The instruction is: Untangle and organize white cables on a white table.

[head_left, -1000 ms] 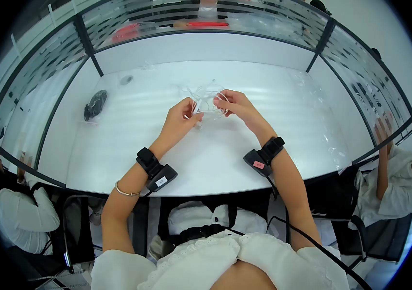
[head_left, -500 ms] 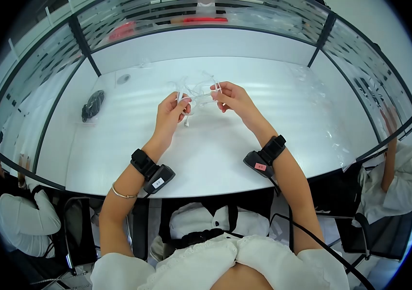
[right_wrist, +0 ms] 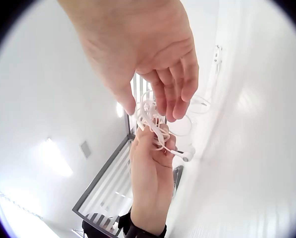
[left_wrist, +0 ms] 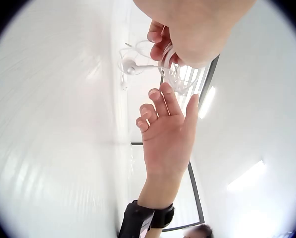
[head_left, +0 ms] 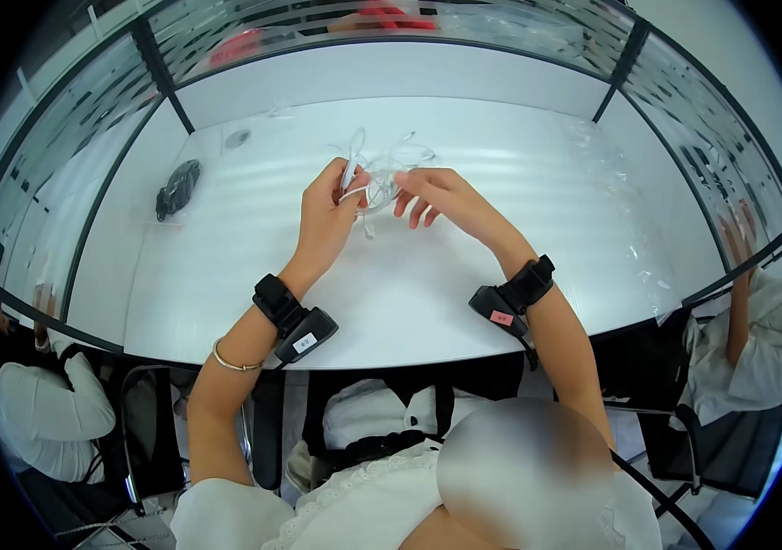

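Note:
White wired earphones (head_left: 380,191) with a tangled, looped cable hang between my two hands above the white table. My left hand (head_left: 328,209) grips the bunched cable, its thumb and fingers curled round it. One earbud (left_wrist: 131,68) dangles beside those fingers, and a metal plug (left_wrist: 128,45) sticks out near it. Around the other side of the bundle is my right hand (head_left: 447,199), its fingers loosely extended and parted from the thumb. Seen from the right wrist, its fingertips (right_wrist: 176,115) come right at the loops without curling round them.
A black bundle in a clear bag (head_left: 178,191) lies at the table's left. Clear plastic film (head_left: 625,211) runs along its right side. Low partitions (head_left: 391,69) with striped glass enclose the table. People sit at both sides, one in a white top (head_left: 43,417).
My right fingers have loosened from pinching the cable and now spread beside it. The left hand keeps its grip. The hands spread apart, then came closer together again.

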Motion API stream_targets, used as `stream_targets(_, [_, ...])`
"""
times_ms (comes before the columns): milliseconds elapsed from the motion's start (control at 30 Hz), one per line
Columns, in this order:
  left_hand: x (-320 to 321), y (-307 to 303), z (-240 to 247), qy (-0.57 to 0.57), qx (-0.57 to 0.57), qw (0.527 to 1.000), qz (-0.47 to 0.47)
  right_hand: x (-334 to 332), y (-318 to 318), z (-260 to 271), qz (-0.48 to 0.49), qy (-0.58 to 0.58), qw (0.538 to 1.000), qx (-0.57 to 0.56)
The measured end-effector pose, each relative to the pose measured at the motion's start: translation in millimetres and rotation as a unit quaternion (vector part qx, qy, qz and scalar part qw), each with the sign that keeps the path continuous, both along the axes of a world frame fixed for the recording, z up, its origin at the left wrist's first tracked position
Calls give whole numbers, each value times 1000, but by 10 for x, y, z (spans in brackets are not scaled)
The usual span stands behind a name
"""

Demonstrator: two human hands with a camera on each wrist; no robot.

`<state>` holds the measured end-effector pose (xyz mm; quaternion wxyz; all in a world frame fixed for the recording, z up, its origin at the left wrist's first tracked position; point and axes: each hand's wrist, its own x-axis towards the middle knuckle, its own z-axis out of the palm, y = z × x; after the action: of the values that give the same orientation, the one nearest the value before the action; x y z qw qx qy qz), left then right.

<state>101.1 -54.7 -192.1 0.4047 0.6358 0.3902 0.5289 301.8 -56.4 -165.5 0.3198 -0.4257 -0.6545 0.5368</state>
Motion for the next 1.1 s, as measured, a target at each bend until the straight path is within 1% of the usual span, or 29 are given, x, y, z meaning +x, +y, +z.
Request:
stream_targets(100, [0,4,18,-24,-2,1000,-17,-50,-12,-57,-14,-21,996,88])
stream_targets(133, [-21,10,12,-27,-12,999,-44,-43,1,-83,-28,-13,995,94])
stream_targets(233, [12,-23,45,2,-65,994,-91,-18,43,-136,-60,7,991,123])
stream_targets(267, [14,-26,31,-5,-78,991,-107,-17,36,-141,-66,6,988,139])
stream_targets(333, [4,16,-67,14,-71,989,-131,-25,39,-139,-76,5,982,172])
stream_targets(400, [-11,46,-92,48,-80,983,-156,-27,71,-155,-102,-27,966,234])
stream_targets(433, [-13,49,-95,84,-20,984,-155,-33,72,-167,-115,-42,957,263])
stream_targets(467, [-13,48,-105,120,39,980,-154,-23,75,-160,-128,-35,962,239])
stream_targets(500, [-9,49,-114,155,99,971,-153,-19,83,-173,-143,-24,956,254])
stream_targets(567, [-25,38,-82,136,63,974,-168,-4,102,-192,-171,-3,943,287])
stream_targets(600, [-35,27,-55,126,46,976,-175,-1,98,-173,-180,0,945,274])
stream_targets(700, [-34,-6,46,34,-83,979,-183,-7,36,-93,-172,-7,946,275])
stream_targets(733, [-9,-15,54,0,-99,976,-192,-5,17,-77,-169,-21,950,260])
stream_targets(867, [-102,91,36,-32,-142,971,-187,8,17,-91,-125,-36,954,270])
stream_targets(967, [-41,9,76,-4,-93,987,-130,-9,-12,-88,-97,-57,958,265])
stream_targets(1067, [-50,67,-51,87,15,994,-60,-19,-13,-102,-66,-68,960,265])
stream_targets(1100, [-49,65,-47,87,27,994,-65,-17,-12,-99,-52,-71,963,256])
